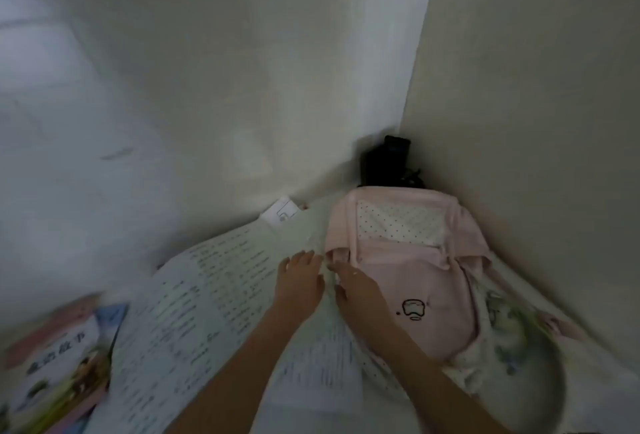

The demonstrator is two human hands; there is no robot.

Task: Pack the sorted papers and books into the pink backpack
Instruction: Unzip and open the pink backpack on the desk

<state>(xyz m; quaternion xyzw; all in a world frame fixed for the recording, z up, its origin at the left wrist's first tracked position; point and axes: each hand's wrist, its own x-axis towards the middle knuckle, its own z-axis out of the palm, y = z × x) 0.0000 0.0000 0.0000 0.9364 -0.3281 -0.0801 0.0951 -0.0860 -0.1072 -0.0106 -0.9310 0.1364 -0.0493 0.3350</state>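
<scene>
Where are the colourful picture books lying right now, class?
In the head view, the colourful picture books lie at the bottom left, just left of the printed papers and far from the pink backpack on the right.

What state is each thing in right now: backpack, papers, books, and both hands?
pink backpack: lying flat, whether open cannot be told.
printed papers: spread flat left of the backpack, not packed.
books: stacked at far left, untouched.
left hand: fingers straight, resting on the papers.
right hand: fingers extended at the backpack's left edge.

Corner walls (519, 87) box in pink backpack (408, 281) behind & right — open approach only from papers (194, 295) side, left.
</scene>
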